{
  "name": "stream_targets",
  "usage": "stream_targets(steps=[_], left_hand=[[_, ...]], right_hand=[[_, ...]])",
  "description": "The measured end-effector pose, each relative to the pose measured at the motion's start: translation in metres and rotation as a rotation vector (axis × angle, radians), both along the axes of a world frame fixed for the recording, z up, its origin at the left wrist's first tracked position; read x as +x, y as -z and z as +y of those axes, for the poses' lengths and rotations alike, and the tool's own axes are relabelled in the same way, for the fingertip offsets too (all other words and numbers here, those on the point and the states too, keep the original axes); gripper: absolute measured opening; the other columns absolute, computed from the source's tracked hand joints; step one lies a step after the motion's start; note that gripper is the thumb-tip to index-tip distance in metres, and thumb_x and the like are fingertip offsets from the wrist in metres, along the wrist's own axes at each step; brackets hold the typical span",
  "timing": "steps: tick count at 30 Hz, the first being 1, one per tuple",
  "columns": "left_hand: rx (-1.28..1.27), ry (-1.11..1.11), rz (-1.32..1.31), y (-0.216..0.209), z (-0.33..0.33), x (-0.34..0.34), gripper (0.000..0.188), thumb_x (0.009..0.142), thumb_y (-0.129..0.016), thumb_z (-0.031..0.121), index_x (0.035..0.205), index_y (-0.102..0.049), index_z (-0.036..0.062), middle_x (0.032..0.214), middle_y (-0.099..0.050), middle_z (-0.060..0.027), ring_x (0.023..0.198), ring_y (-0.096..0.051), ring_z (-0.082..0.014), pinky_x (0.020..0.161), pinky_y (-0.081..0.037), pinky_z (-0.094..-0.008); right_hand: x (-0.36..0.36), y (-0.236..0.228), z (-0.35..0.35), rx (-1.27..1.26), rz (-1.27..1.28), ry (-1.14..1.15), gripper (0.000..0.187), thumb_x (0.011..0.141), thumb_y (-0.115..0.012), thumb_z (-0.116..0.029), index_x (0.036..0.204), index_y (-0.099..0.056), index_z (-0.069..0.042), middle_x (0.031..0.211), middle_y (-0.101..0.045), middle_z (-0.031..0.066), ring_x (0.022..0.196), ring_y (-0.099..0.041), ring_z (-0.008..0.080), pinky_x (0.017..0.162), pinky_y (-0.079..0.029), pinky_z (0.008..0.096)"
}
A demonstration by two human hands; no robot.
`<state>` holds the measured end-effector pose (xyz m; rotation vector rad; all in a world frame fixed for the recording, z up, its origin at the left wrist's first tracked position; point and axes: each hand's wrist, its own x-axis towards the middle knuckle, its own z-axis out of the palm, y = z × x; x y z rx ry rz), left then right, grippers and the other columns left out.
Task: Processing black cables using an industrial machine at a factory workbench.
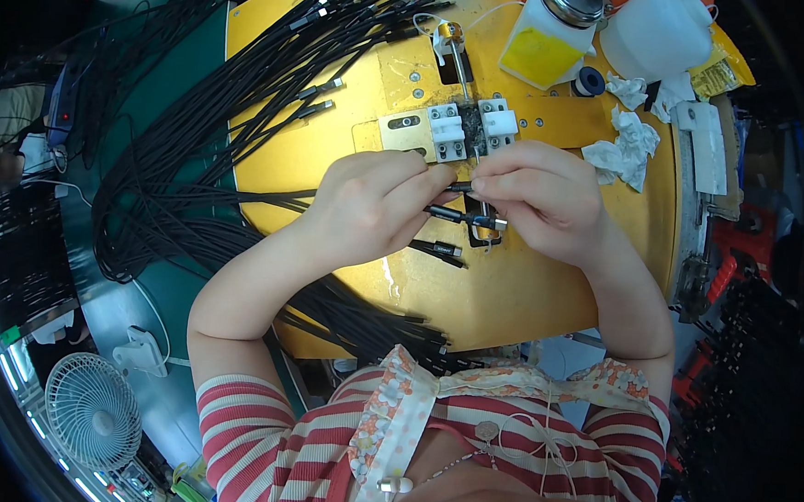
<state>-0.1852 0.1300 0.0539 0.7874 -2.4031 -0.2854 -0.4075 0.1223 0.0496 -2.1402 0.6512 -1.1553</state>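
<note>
My left hand (pixel 368 198) is closed around several black cables, whose ends stick out past its fingers. One cable's black plug (pixel 464 218) with a metal tip points to the right, just below the fingertips. My right hand (pixel 547 205) is pinched at the end of another black cable held between the two hands; its fingers partly hide that end. Both hands are just in front of a metal clamp fixture with white blocks (pixel 446 132) on a yellow machine table (pixel 528 291). A further cable end (pixel 439 251) lies below the left hand.
A large bundle of black cables (pixel 274 87) spreads over the table's left side, and another (pixel 361 318) lies along its near edge. At the back right are a lidded jar with yellow contents (pixel 545 43), a white bottle (pixel 656 35) and crumpled tissues (pixel 631 147). A fan (pixel 95 412) stands lower left.
</note>
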Motion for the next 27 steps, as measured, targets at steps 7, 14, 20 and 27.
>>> stream_targets(steps=[7, 14, 20, 27], left_hand=[[-0.082, -0.013, -0.062, -0.003, -0.003, 0.002, 0.035, 0.067, -0.074, 0.004, 0.102, -0.067, 0.0033, 0.069, -0.057, -0.0064, 0.056, -0.057, -0.0199, 0.049, -0.044, -0.0308], [-0.182, -0.102, -0.176, 0.010, -0.016, 0.004, 0.039, 0.075, -0.063, 0.006, 0.114, -0.064, 0.0066, 0.088, -0.057, -0.0035, 0.073, -0.058, -0.0165, 0.059, -0.049, -0.0269], [-0.153, -0.108, -0.248, 0.014, -0.019, 0.005, 0.039, 0.075, -0.062, 0.007, 0.115, -0.064, 0.0064, 0.089, -0.056, -0.0034, 0.075, -0.058, -0.0170, 0.062, -0.049, -0.0281], [-0.152, -0.103, -0.259, 0.013, -0.020, 0.003, 0.037, 0.076, -0.062, 0.007, 0.113, -0.065, 0.0067, 0.088, -0.056, -0.0031, 0.075, -0.058, -0.0168, 0.062, -0.049, -0.0284]], right_hand=[[0.000, -0.001, -0.003, 0.051, -0.022, -0.009, 0.010, 0.074, -0.069, 0.004, 0.084, -0.065, 0.001, 0.083, -0.065, 0.0108, 0.073, -0.064, 0.0238, 0.064, -0.052, 0.0318], [-0.004, 0.018, -0.023, 0.093, 0.145, 0.267, 0.007, 0.078, -0.067, -0.001, 0.084, -0.067, -0.001, 0.084, -0.060, 0.0069, 0.079, -0.061, 0.0226, 0.069, -0.049, 0.0313], [-0.002, 0.022, -0.027, 0.118, 0.168, 0.294, 0.006, 0.078, -0.067, -0.003, 0.083, -0.067, -0.001, 0.084, -0.055, 0.0067, 0.080, -0.057, 0.0226, 0.070, -0.046, 0.0322], [-0.005, 0.017, -0.023, -0.058, 0.267, 0.293, 0.006, 0.077, -0.066, -0.003, 0.082, -0.066, 0.000, 0.083, -0.054, 0.0073, 0.080, -0.056, 0.0251, 0.072, -0.046, 0.0344]])
